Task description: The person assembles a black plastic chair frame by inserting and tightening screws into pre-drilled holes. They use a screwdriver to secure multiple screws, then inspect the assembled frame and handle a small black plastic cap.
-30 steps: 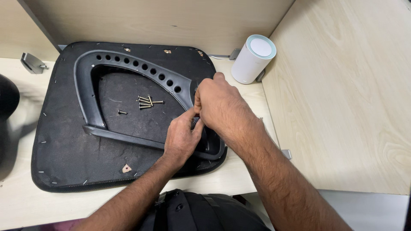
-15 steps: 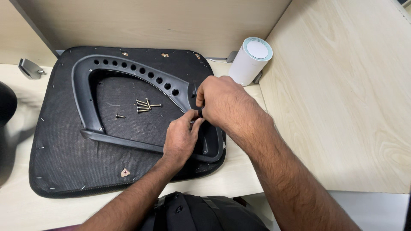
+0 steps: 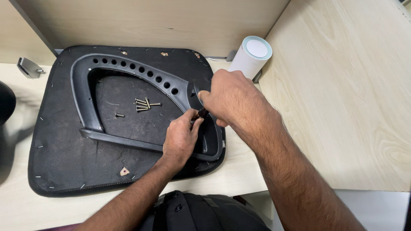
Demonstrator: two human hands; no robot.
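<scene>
A black plastic armrest frame [image 3: 128, 70] with a row of holes lies on an upturned black seat base [image 3: 60, 149] on the desk. My right hand [image 3: 229, 100] is closed around a small dark tool [image 3: 202, 113] at the frame's right end. My left hand [image 3: 182, 137] rests on the frame just below it, its fingertips pinching at the tool's tip. A small pile of brass screws [image 3: 144, 105] lies inside the frame's opening, with one lone screw [image 3: 119, 115] to the left of the pile.
A white cylinder with a teal rim [image 3: 251, 55] stands at the back right corner. Wooden partition walls close off the back and right. A metal bracket [image 3: 28, 67] lies at far left. A dark bag [image 3: 201, 214] sits near my lap. A black rounded object [image 3: 6, 102] is at the left edge.
Both hands stay at the frame's right end, with only slight shifts of the fingers around the tool. The view has drifted a little.
</scene>
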